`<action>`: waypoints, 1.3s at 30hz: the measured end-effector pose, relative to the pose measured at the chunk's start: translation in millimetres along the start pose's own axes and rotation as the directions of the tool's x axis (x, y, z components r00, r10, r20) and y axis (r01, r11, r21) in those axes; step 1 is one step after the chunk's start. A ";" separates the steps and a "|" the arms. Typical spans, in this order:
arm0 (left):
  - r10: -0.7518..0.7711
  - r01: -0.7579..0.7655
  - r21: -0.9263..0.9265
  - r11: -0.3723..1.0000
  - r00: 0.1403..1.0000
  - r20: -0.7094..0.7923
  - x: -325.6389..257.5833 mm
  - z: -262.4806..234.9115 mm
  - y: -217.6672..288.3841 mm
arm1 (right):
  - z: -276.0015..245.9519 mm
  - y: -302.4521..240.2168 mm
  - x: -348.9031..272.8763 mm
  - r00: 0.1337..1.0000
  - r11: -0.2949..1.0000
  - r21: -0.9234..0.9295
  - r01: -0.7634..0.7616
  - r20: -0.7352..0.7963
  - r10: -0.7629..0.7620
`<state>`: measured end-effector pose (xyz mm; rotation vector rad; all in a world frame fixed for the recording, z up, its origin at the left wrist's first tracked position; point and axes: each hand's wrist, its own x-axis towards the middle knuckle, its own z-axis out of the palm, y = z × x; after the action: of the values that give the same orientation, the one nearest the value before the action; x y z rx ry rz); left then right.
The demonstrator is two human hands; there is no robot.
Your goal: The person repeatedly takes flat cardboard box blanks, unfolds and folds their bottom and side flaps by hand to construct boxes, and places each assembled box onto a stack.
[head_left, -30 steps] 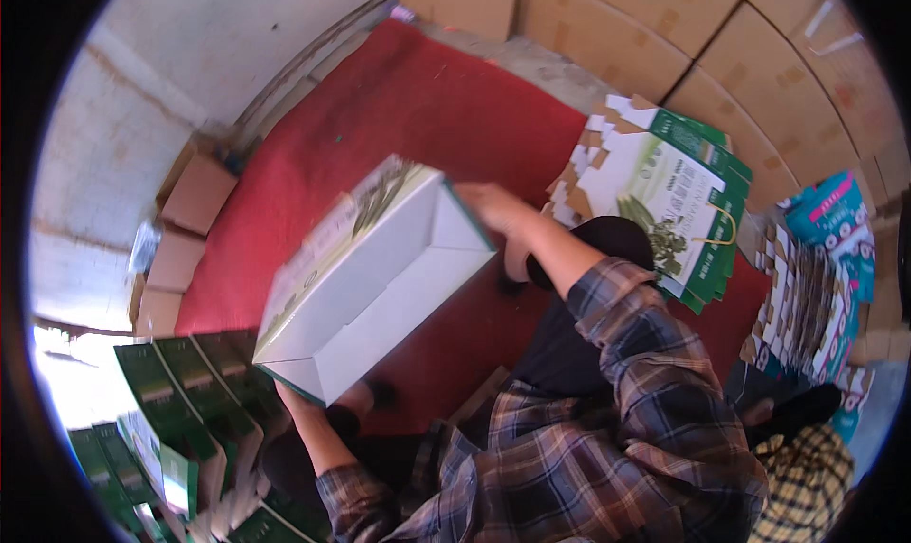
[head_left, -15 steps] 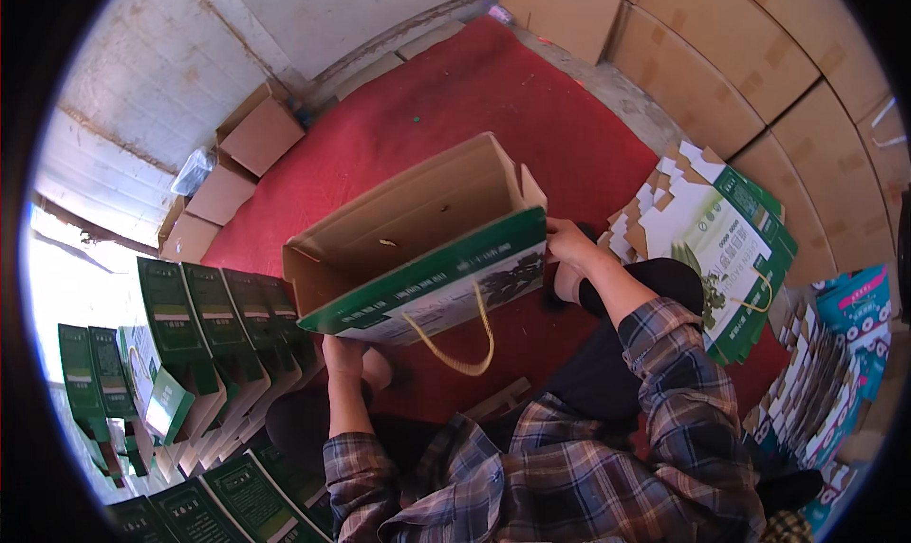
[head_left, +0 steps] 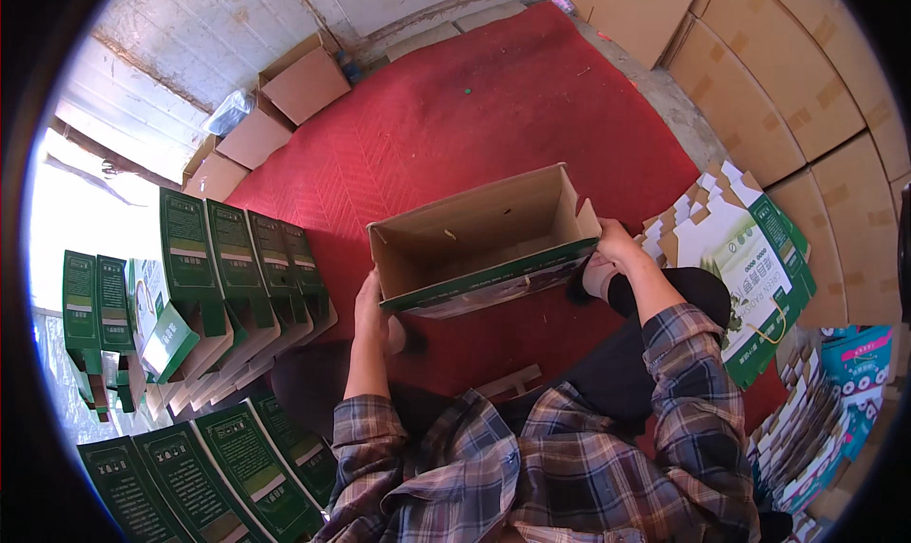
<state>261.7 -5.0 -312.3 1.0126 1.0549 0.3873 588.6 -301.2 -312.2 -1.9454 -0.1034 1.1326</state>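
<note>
Between my two hands is a green, printed carton gift box (head_left: 489,287), its open top facing up and its bare brown inside showing. My left hand (head_left: 370,306) is closed on the box's left end, fingers partly hidden behind it. At the right end, my right hand (head_left: 619,246) grips the box near a raised cardboard flap (head_left: 586,219). A cord end (head_left: 451,233) shows on the inner wall. The box's bottom is out of sight, and its front face is seen only at a steep slant.
Rows of green cartons (head_left: 199,258) stand at left, with more (head_left: 247,467) lower left. Flattened green cartons (head_left: 750,268) and blue-pink ones (head_left: 816,429) are stacked at right. Brown boxes (head_left: 759,78) line the right wall. Red carpet (head_left: 455,97) covers the floor.
The box has tilted so its opening faces more upward and its front face shows less. Its yellow rope handle no longer hangs in view. Both hands stay on its ends; the whole view has shifted.
</note>
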 end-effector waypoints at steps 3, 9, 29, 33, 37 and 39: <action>0.206 -0.208 0.067 0.976 0.978 0.038 -7.9 3.2 11.6 | -1.1 -9.5 -12.6 0.998 0.998 -0.025 0.061 -0.023 -0.062; 0.361 -0.329 0.737 0.591 0.924 0.124 -33.8 20.8 21.0 | -2.2 -30.1 -40.9 0.990 0.991 -0.004 0.134 -0.033 -0.134; 0.006 -0.274 0.722 0.636 0.937 0.350 -38.9 35.8 35.6 | 19.0 -46.0 -37.3 0.952 0.905 -0.336 0.262 0.241 -0.187; 0.005 -0.364 0.647 0.670 0.873 0.487 -25.5 10.9 33.0 | 16.0 -38.7 -18.3 0.951 0.955 -0.247 0.163 0.296 -0.086; -0.003 -0.477 0.695 0.538 0.823 0.568 -27.9 7.6 32.5 | 14.9 -46.5 -21.1 0.962 0.988 -0.124 0.089 0.267 -0.053; -0.053 -0.189 0.587 0.787 0.927 0.370 -17.8 11.1 26.7 | 10.7 -40.6 -13.3 0.958 0.975 -0.142 0.172 0.256 -0.132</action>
<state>267.6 -9.1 -279.1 1.6452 0.8032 -0.1190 586.2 -275.0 -276.8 -1.8929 -0.4856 1.2888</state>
